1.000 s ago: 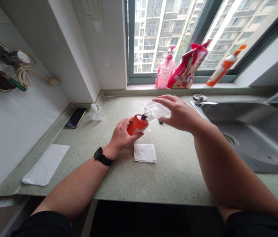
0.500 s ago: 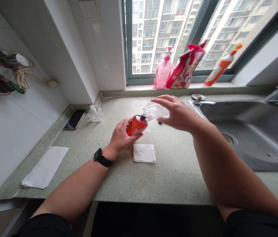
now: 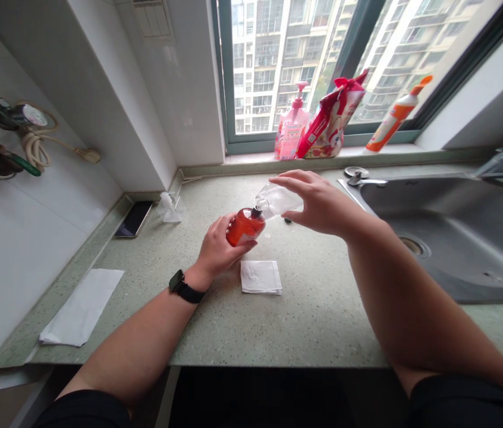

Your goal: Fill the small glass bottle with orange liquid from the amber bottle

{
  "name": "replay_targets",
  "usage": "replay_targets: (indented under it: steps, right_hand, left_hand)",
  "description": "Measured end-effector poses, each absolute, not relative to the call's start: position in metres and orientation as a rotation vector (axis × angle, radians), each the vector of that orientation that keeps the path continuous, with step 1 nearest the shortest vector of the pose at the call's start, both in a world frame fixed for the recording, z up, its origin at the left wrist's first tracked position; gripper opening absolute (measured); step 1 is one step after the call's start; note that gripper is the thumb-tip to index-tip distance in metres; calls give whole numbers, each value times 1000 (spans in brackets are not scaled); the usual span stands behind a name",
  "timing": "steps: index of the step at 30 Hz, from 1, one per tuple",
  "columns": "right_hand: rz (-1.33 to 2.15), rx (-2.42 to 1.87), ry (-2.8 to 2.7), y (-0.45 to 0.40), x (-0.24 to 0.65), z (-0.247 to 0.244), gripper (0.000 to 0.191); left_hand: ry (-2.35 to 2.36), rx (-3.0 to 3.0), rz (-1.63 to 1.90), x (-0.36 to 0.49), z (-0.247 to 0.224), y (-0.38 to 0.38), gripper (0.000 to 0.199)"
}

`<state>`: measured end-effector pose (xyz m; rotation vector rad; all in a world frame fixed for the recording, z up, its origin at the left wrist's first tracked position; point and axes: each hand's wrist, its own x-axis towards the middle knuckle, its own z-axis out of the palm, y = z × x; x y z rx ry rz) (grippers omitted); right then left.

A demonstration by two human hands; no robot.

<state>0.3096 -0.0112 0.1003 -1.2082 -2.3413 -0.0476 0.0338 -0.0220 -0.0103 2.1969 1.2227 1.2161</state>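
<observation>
The orange-red bottle (image 3: 245,227) is at the centre of the frame, closed firmly in the left hand (image 3: 222,246). Its black neck tilts toward a clear plastic bottle (image 3: 278,200); perhaps they touch, but this is hard to see. The half-open right hand (image 3: 318,203) holds the clear bottle with its fingertips. Below, a folded white napkin (image 3: 261,277) lies on the speckled green countertop (image 3: 305,321).

up on the windowsill (image 3: 345,151), a pink pump bottle (image 3: 291,132) stands right beside a red pouch (image 3: 329,116), with an orange-and-white squeeze bottle (image 3: 393,122) off to the right! down on the speckled green counter (image 3: 314,321), there's a phone (image 3: 134,219) by the wall, a white paper sheet (image 3: 81,307) near the edge, a folded tissue (image 3: 260,277) mid-counter, and a steel sink (image 3: 456,238) on the right!
</observation>
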Motion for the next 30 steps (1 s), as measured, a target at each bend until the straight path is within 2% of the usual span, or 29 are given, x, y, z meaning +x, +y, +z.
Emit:
replay_targets:
  steps: [30]
  right_hand:
    - [-73, -1201, -2344, -14, 307, 102, 70]
  left_hand:
    - [1225, 2179, 1208, 33, -10, -23, 73]
